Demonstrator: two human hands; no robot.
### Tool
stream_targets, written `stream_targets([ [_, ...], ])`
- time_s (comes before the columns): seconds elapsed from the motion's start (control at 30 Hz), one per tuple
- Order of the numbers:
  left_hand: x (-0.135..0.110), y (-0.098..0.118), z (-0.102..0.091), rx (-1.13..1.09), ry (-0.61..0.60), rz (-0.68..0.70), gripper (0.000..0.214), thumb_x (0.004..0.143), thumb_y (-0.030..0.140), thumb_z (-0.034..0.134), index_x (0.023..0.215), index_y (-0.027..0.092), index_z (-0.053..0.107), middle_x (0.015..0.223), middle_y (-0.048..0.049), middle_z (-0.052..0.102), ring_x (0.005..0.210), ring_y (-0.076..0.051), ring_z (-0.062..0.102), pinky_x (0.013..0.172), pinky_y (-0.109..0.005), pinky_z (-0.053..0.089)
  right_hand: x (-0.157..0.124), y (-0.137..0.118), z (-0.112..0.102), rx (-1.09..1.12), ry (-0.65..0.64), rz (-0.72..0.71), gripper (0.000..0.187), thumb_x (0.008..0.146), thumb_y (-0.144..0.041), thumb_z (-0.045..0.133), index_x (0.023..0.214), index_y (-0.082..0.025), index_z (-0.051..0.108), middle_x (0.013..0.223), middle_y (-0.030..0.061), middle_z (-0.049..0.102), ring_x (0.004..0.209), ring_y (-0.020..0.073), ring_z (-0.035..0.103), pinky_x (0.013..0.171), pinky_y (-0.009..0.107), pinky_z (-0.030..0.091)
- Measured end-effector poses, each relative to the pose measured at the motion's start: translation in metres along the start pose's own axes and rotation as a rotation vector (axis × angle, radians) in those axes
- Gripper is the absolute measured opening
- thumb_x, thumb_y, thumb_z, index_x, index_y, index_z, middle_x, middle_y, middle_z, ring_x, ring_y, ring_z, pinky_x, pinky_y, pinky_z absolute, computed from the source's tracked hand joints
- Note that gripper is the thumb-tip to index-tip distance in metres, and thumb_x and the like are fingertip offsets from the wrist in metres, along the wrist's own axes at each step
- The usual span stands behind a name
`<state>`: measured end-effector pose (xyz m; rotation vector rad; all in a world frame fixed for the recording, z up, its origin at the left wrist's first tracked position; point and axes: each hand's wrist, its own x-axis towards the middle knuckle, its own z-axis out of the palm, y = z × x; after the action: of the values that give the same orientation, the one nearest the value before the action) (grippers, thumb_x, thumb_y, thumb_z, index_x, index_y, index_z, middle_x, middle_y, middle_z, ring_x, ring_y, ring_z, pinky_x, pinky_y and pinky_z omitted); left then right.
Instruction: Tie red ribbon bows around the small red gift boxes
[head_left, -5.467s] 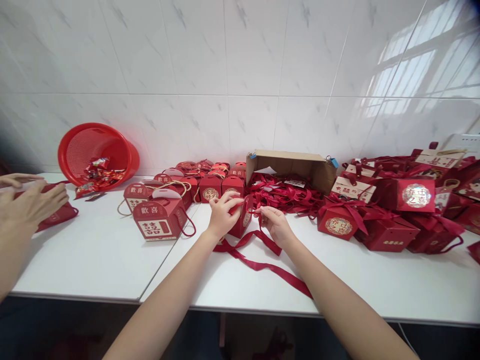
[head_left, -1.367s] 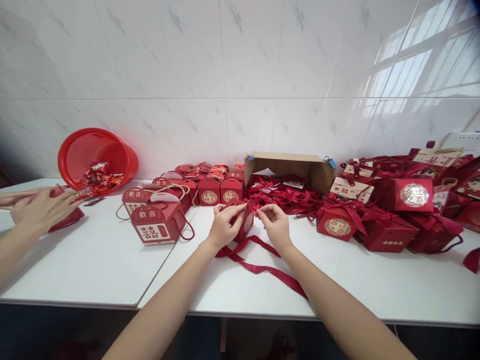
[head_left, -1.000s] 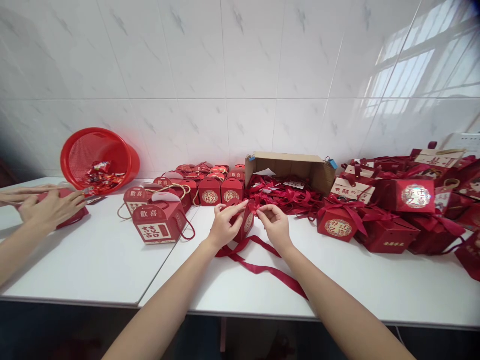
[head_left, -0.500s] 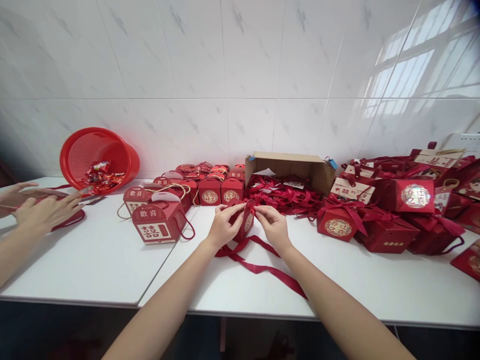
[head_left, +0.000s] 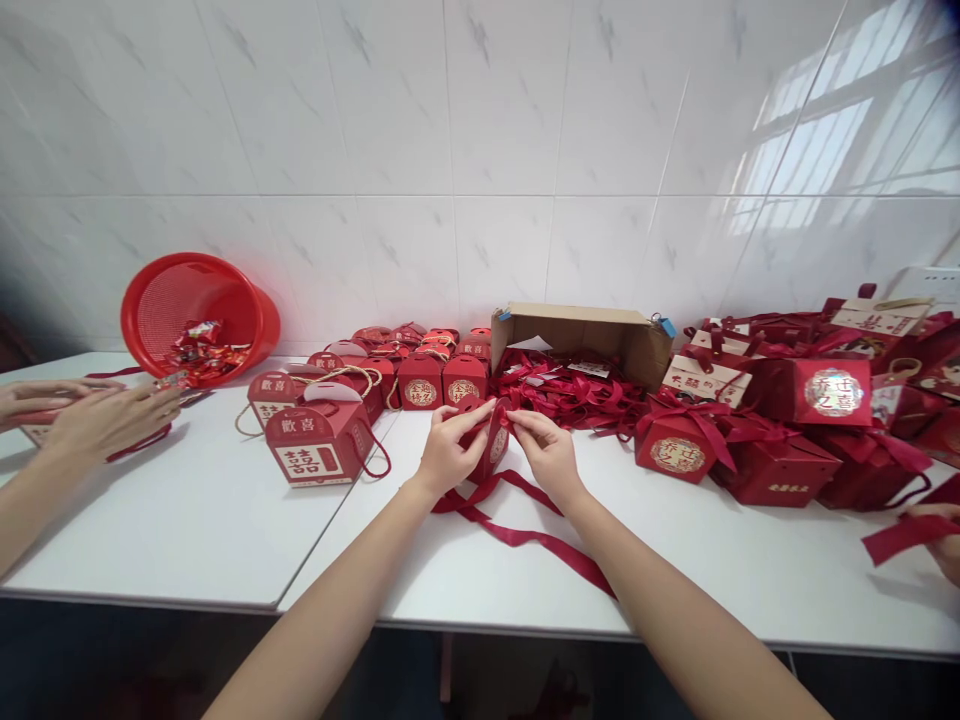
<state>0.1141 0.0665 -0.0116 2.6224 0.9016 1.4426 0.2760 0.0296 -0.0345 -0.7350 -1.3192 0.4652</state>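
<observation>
A small red gift box [head_left: 496, 447] with a gold round emblem stands on the white table before me, turned partly edge-on. My left hand [head_left: 446, 455] is closed around its left side and top. The fingertips of my right hand [head_left: 551, 458] pinch a bit of red ribbon at the box's top right edge. The loose length of the red ribbon [head_left: 544, 543] curls over the table beneath my hands and runs toward the front edge. My fingers partly hide the box's top, so I cannot tell how the ribbon passes there.
Finished-looking red boxes [head_left: 772, 467] are heaped at right. A cardboard box [head_left: 577, 316] spills ribbons behind my hands. Handled boxes [head_left: 319, 440] stand left of centre. A tipped red basket [head_left: 255, 320] holds candies. A co-worker's hands [head_left: 97, 415] work at left; another person's hand [head_left: 946, 545] holds ribbon at right.
My hands stay at the box with nearly the same grip. At far right, another person's hand with a ribbon has come into view. The co-worker's hand at left has shifted slightly toward the candies.
</observation>
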Motion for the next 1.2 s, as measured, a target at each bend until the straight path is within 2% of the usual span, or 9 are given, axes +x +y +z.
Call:
stream_targets([
  [0.23,0.001,0.002,0.001,0.001,-0.001,-0.025,0.032,0.085,0.021,0.051,0.115,0.025,0.062,0.106,-0.0015,0.072,0.082,-0.016,0.064,0.091,-0.038,0.036,-0.001,0.000,0.001,0.003,-0.010,-0.013,0.019,0.083,-0.023,0.059,0.096,-0.026,0.072,0.100,0.0055,0.067,0.096,0.0187,0.063,0.089,0.035,0.052],
  [0.47,0.002,0.004,0.000,-0.020,0.000,-0.049,0.024,0.085,0.022,0.051,0.105,0.023,0.064,0.103,-0.0020,0.072,0.089,-0.017,0.064,0.090,-0.038,0.036,-0.001,-0.001,0.000,-0.020,-0.021,-0.029,0.021,0.084,-0.021,0.057,0.097,-0.026,0.072,0.101,0.0053,0.067,0.098,0.0190,0.062,0.091,0.036,0.051],
  [0.63,0.002,0.005,-0.002,-0.088,-0.049,-0.050,0.040,0.085,0.019,0.049,0.124,0.026,0.052,0.111,-0.0023,0.070,0.096,-0.017,0.064,0.090,-0.038,0.033,-0.001,-0.001,0.000,-0.035,-0.035,-0.044,0.022,0.085,-0.020,0.056,0.099,-0.027,0.071,0.104,0.0051,0.067,0.100,0.0189,0.062,0.093,0.037,0.050],
  [1.0,0.001,0.005,-0.001,-0.095,-0.068,-0.032,0.042,0.085,0.018,0.048,0.126,0.028,0.051,0.107,-0.0012,0.071,0.093,-0.016,0.064,0.089,-0.037,0.032,-0.003,-0.007,0.001,-0.206,-0.100,-0.206,0.026,0.086,-0.015,0.051,0.101,-0.026,0.069,0.107,0.0051,0.067,0.102,0.0191,0.062,0.092,0.036,0.049],
  [1.2,0.002,0.008,-0.002,-0.109,-0.089,-0.054,0.045,0.084,0.017,0.048,0.128,0.028,0.049,0.110,-0.0027,0.070,0.095,-0.017,0.065,0.093,-0.038,0.031,-0.005,-0.012,0.001,-0.310,-0.101,-0.218,0.019,0.083,-0.015,0.051,0.093,-0.023,0.065,0.110,0.0068,0.065,0.106,0.0207,0.058,0.094,0.039,0.045],
])
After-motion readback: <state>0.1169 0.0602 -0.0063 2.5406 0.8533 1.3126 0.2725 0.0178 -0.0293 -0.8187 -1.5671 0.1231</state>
